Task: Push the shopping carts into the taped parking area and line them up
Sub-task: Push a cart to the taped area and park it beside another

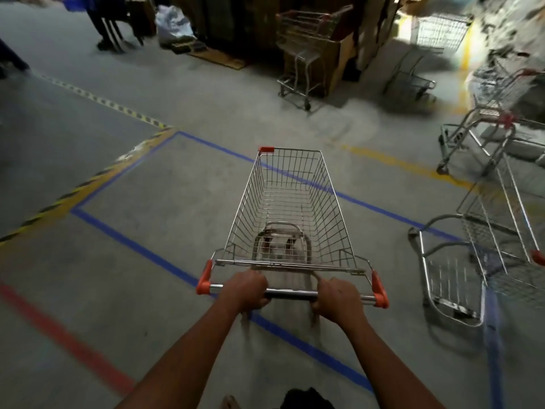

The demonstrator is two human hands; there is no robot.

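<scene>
A wire shopping cart with orange corner caps stands in front of me, its empty basket inside the blue-taped rectangle on the concrete floor. My left hand grips the left part of its handle bar. My right hand grips the right part of the same bar. The cart's front reaches the far blue tape line. Another cart stands at the right, across the rectangle's right side.
More carts stand beyond: one by cardboard boxes at the back, one in bright light, one at the right. Yellow-black hazard tape runs along the left, red tape nearer. A person's legs stand far left.
</scene>
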